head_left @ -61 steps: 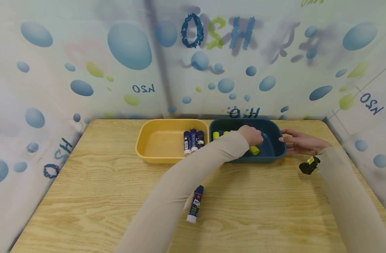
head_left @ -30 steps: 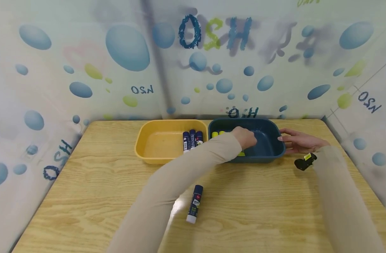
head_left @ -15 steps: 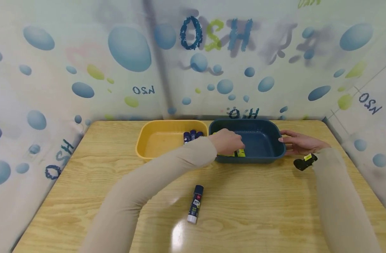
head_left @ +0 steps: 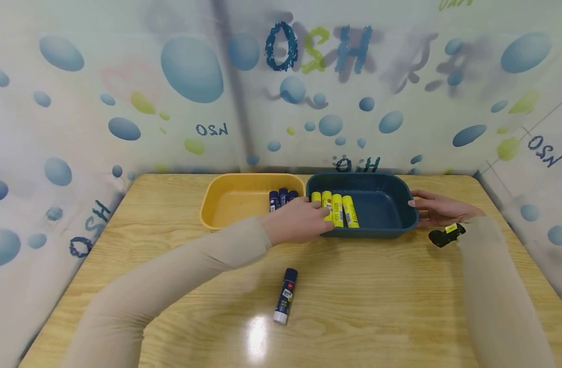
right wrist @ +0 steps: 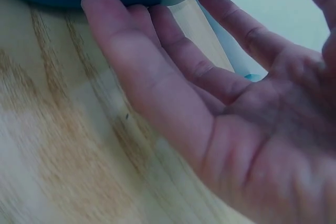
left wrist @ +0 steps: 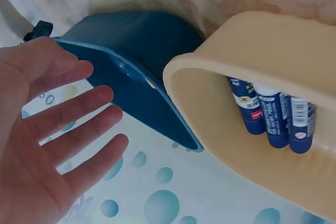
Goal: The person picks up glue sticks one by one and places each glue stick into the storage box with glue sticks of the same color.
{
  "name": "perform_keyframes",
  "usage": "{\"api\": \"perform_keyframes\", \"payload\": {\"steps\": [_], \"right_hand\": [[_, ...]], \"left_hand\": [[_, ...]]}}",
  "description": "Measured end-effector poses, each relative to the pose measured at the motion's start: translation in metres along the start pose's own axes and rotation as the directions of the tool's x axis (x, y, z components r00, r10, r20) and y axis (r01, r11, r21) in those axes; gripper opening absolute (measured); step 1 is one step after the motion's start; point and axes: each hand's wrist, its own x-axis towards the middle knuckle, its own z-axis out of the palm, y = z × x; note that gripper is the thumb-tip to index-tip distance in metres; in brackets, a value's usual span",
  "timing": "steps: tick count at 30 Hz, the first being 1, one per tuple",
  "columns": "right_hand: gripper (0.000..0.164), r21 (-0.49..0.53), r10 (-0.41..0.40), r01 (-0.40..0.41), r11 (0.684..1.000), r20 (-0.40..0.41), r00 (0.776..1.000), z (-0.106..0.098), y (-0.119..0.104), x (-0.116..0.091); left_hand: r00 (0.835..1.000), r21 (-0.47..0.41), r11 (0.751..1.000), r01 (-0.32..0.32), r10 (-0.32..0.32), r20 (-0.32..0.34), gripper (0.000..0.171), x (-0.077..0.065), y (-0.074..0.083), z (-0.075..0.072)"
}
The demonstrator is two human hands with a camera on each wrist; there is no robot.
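My left hand (head_left: 299, 220) hovers over the near rims where the two bins meet, fingers loosely spread and holding nothing, as the left wrist view also shows. Beneath and beyond it, several yellow glue sticks (head_left: 350, 211) lie side by side in the left half of the dark blue bin (head_left: 386, 204). Three navy glue sticks (left wrist: 273, 119) lie in the yellow bin (head_left: 234, 204), partly hidden by the hand in the head view. At the blue bin's right end, the fingertips of my right hand (head_left: 439, 208) touch its outer wall, palm empty.
Another navy glue stick (head_left: 286, 296) with a white end lies on the wooden table (head_left: 363, 301) in front of the bins. A black wrist device (head_left: 446, 235) sits at the right wrist. A patterned curtain (head_left: 193, 66) rises right behind the bins.
My left hand has moved left and toward me, out of the blue bin, uncovering the yellow glue sticks, which now lie in a row. The right hand has stayed at the bin's end.
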Motion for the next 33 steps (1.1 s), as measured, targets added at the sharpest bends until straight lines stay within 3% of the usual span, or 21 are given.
{"api": "perform_keyframes", "payload": {"steps": [6,13,23,33], "right_hand": [[0.028,-0.001,-0.009,0.009,1.0,0.009,1.0,0.0,0.0,0.001],[0.026,-0.015,0.0,0.001,1.0,0.011,1.0,-0.001,0.0,0.002],[0.026,-0.016,0.007,-0.007,1.0,0.003,1.0,-0.001,-0.001,0.001],[0.024,-0.031,0.0,-0.001,1.0,-0.046,0.999,0.0,-0.001,0.001]], "left_hand": [[0.999,-0.035,0.999,-0.024,0.023,-0.029,0.031,-0.016,0.005,0.005],[0.997,-0.028,0.997,-0.076,0.075,-0.03,0.029,-0.031,0.016,0.022],[0.983,-0.078,0.981,-0.176,0.179,0.036,0.028,-0.049,0.029,0.039],[0.968,0.032,0.968,-0.25,0.25,-0.012,0.024,-0.07,0.043,0.052]]}}
